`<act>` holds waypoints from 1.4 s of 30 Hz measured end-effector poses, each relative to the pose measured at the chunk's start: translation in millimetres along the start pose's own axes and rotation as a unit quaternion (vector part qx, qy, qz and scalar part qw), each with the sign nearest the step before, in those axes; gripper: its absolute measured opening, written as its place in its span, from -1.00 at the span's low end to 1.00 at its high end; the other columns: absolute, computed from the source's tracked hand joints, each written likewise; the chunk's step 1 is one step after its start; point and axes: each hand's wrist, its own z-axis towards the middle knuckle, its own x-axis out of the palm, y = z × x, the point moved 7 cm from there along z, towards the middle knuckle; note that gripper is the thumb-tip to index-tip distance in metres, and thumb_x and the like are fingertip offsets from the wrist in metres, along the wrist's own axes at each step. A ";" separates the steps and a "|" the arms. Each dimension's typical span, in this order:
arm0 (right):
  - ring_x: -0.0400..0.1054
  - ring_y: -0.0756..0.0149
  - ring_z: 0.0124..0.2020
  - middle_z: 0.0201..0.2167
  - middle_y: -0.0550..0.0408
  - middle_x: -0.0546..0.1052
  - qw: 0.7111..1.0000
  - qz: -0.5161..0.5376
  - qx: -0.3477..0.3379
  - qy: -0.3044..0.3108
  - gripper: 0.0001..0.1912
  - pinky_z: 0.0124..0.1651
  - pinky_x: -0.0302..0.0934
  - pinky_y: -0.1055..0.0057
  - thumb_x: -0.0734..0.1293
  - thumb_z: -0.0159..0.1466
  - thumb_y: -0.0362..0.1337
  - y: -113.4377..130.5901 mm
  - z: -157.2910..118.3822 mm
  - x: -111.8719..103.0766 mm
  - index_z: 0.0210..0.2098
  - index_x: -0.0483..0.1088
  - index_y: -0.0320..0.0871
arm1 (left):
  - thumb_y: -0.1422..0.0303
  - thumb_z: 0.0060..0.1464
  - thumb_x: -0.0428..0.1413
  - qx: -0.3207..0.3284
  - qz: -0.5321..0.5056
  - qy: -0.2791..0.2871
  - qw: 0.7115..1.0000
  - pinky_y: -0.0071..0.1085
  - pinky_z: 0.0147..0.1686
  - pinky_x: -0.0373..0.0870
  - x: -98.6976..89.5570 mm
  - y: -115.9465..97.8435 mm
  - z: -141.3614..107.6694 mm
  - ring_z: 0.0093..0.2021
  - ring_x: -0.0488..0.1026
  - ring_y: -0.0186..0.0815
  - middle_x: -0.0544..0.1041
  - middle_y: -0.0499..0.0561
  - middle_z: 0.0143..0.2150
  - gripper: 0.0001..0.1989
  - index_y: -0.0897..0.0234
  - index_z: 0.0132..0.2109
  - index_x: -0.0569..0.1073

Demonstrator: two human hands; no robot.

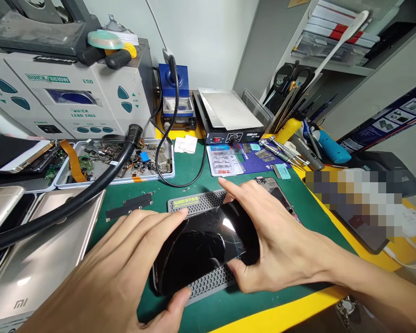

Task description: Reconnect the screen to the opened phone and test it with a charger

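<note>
A smartphone point(201, 245) with a glossy black, scratched or cracked screen lies lengthwise between my hands, its face up. My left hand point(135, 259) curves round its left end, fingers along the far edge and thumb by the near edge. At the other end my right hand point(270, 236) grips the phone between thumb and fingers, the index finger stretched out beyond it. Under the phone is a grey honeycomb anti-slip pad point(213, 281), partly covered. Another opened phone body point(279, 192) lies just behind my right hand, which hides part of it.
A green mat point(319, 240) covers the bench. A thick black hose point(90, 199) crosses the left side, past a tray of circuit boards point(104, 159) and gold phone backs point(55, 240). A heating plate point(232, 111) stands behind, with tools point(287, 134) at the right.
</note>
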 end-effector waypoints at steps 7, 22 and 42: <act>0.23 0.00 -0.05 -0.05 -0.15 0.34 1.000 -0.002 0.001 0.001 0.09 0.03 0.28 -0.02 0.40 0.03 -0.15 -1.5 0.8 0.6 0.44 -0.12 -0.27 | 0.32 -0.03 0.21 0.007 -0.007 -0.003 1.000 -0.14 0.23 0.14 -1.5 -1.3 -0.2 0.26 0.27 -0.05 0.41 -0.01 0.23 -0.25 0.06 0.33 0.22; 0.24 0.02 -0.08 -0.07 -0.16 0.35 1.000 -0.013 -0.011 -0.003 0.04 0.04 0.27 -0.01 0.37 0.06 -0.13 -0.7 0.9 0.8 0.42 -0.07 -0.37 | 0.33 -0.01 0.20 0.014 -0.003 0.009 1.000 -0.21 0.25 0.09 -1.2 -4.7 0.7 0.27 0.24 -0.10 0.39 0.00 0.21 -0.24 0.10 0.35 0.20; 0.24 0.00 -0.08 -0.07 -0.16 0.36 1.000 -0.013 -0.015 -0.010 0.03 0.06 0.26 -0.04 0.38 0.04 -0.17 0.9 0.8 0.7 0.41 -0.06 -0.35 | 0.34 -0.01 0.19 0.019 0.006 0.002 1.000 -0.17 0.26 0.08 -2.1 -6.0 2.2 0.26 0.26 -0.07 0.41 0.01 0.22 -0.22 0.11 0.36 0.18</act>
